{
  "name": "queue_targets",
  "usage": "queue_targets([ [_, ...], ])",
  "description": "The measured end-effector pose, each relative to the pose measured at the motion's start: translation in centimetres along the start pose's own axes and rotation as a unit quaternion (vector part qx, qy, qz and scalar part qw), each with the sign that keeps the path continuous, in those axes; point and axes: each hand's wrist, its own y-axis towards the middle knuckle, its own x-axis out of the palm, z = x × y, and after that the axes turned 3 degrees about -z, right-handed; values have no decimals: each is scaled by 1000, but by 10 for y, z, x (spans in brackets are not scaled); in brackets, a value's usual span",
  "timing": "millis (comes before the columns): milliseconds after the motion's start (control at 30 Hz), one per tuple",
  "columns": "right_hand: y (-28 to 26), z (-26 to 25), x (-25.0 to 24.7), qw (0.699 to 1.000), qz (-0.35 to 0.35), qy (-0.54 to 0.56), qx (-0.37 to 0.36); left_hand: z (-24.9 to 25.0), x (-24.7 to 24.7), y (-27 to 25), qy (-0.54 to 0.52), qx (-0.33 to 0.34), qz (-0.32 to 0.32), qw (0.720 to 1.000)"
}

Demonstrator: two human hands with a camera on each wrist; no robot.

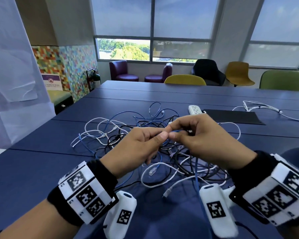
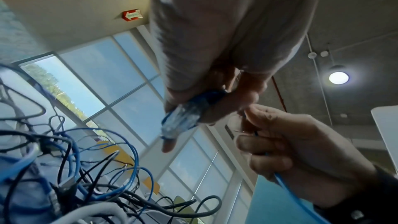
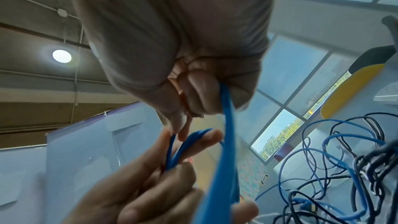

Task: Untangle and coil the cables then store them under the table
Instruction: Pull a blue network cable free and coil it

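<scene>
Both forearms reach in from the lower corners of the head view, each wrist banded, and the hands meet at centre frame with thumb tips almost touching. The left hand (image 1: 141, 145) has its fingers curled, thumb and forefinger pinching the blue cable (image 3: 224, 168). The right hand (image 1: 205, 140) mirrors it, fingers curled round the same cable.

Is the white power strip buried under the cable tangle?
No. In the head view the white power strip lies on the blue table beyond the cable tangle, apart from it, its sockets fully showing.
</scene>
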Motion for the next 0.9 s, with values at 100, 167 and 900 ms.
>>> queue_targets([
  [100, 1, -2, -3, 999, 25, -5, -30, 2, 2, -1, -119, -50, 0, 992],
  [167, 3, -1, -3, 997, 64, 6, -40, 5, 2, -2, -192, -51, 2, 980],
  [900, -30, 34, 69, 994, -70, -64, 63, 4, -11, -1, -435, 20, 136, 890],
])
